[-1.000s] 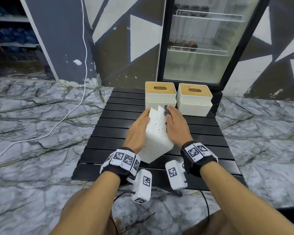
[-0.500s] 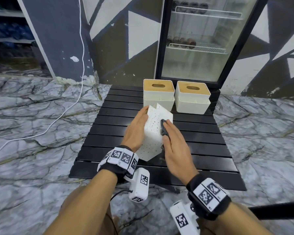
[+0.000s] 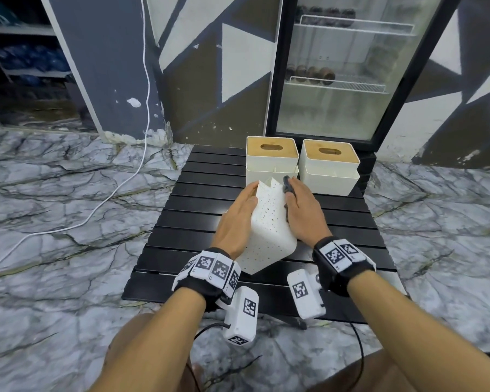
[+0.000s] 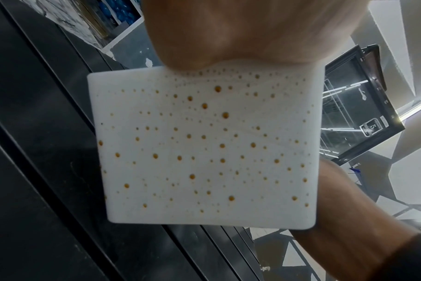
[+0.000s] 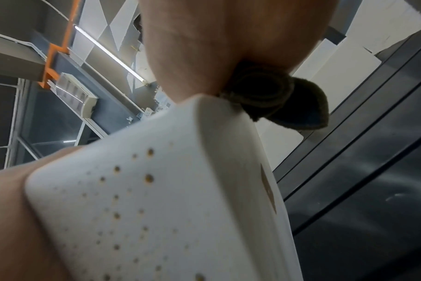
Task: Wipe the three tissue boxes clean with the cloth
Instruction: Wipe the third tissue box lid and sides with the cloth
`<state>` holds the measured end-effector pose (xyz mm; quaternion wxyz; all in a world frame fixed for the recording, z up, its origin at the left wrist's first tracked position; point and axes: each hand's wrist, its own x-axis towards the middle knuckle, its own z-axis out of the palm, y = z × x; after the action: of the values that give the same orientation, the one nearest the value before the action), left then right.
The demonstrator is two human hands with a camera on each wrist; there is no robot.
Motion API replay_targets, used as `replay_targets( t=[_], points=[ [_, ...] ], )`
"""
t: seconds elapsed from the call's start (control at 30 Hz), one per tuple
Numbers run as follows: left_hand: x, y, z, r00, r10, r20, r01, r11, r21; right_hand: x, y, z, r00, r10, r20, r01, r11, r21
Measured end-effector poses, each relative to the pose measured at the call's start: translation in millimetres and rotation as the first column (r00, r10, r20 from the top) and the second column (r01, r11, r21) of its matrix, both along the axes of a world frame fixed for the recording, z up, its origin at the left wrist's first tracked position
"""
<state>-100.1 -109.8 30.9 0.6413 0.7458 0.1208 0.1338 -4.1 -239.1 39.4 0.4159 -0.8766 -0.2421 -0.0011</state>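
Observation:
A white perforated tissue box stands tilted on the black slatted table, its dotted bottom facing me. My left hand holds its left side. My right hand grips a dark cloth and presses it against the box's right side near the far, zigzag end. The right wrist view shows the cloth bunched between my hand and the box edge. Two white tissue boxes with wooden lids, left and right, stand side by side at the table's back.
A glass-door fridge stands right behind the table. A white cable trails over the marble floor on the left. Bare slats lie left of the held box and along the table's front edge.
My right hand slid the cloth down the box's right side towards me, then back up to the far end. The left hand kept its hold on the box.

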Motion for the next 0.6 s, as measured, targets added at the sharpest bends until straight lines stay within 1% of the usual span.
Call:
replay_targets(
  t=[0.13, 0.23, 0.33, 0.47, 0.6],
  points=[
    [-2, -2, 1, 1.0, 0.012, 0.01, -0.012, 1.0, 0.006, -36, -12, -9, 1.0, 0.007, 0.015, -0.008, 0.999, 0.043],
    [-3, -2, -1, 1.0, 0.013, 0.015, -0.013, 1.0, -0.005, -77, -26, -14, 0.997, 0.041, 0.059, -0.046, 0.996, 0.083],
    [-2, -2, -1, 1.0, 0.0, 0.017, 0.0, 1.0, 0.002, -99, -35, -19, 0.995, 0.071, 0.07, -0.077, 0.993, 0.095],
    [0, -2, 0, 1.0, -0.017, 0.005, 0.017, 1.0, 0.001, -92, -33, -18, 0.995, 0.067, 0.069, -0.073, 0.994, 0.086],
    [0, -2, 0, 1.0, -0.014, -0.019, 0.015, 1.0, 0.015, -64, -24, -10, 0.998, 0.059, 0.035, -0.061, 0.997, 0.054]
  ],
)
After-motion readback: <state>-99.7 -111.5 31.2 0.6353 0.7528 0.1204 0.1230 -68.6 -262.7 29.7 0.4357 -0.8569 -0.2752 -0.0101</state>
